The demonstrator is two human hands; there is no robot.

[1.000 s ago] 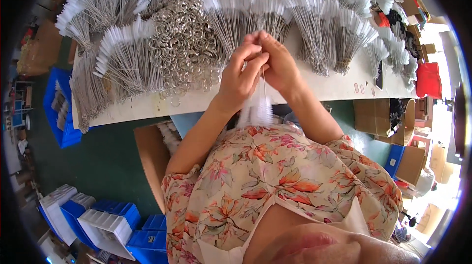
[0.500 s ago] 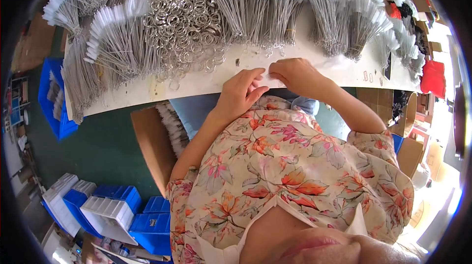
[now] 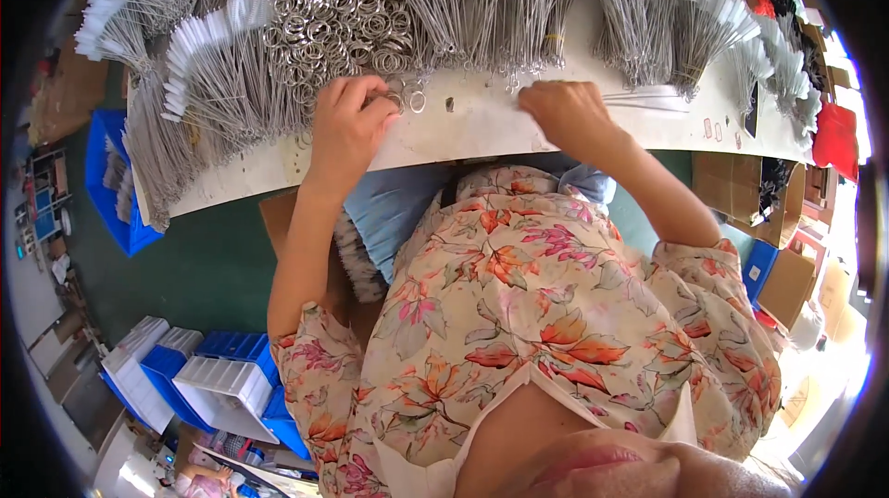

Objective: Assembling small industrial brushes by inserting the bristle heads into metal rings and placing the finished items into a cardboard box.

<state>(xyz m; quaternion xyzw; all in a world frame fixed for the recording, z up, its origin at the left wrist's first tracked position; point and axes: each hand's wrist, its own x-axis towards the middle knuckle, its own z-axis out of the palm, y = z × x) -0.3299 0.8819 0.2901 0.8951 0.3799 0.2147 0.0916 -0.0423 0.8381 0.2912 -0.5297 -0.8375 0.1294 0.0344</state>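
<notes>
My left hand (image 3: 350, 127) is at the near right edge of a heap of shiny metal rings (image 3: 338, 12), its fingers curled with a ring at the tips. A loose metal ring (image 3: 418, 102) lies just right of those fingertips. Farther right, my right hand (image 3: 572, 114) is closed in a pinch low over the white table (image 3: 472, 132); its fingers hide whatever is between them. Thin wire shafts (image 3: 648, 98) run out to the right beside this hand. Behind both hands lie bundles of wire-handled brushes (image 3: 491, 16) with white bristle heads pointing away from me.
More brush bundles (image 3: 222, 72) cover the table's left part, others (image 3: 694, 35) its right. A red bag (image 3: 836, 141) hangs at the right end. A blue bin (image 3: 116, 183) stands left of the table. Cardboard boxes (image 3: 732, 188) are at lower right, stacked crates (image 3: 218, 387) at lower left.
My left hand has moved left, away from my right hand, to the ring heap. My right hand has shifted slightly right. The wire shafts beside it show more clearly.
</notes>
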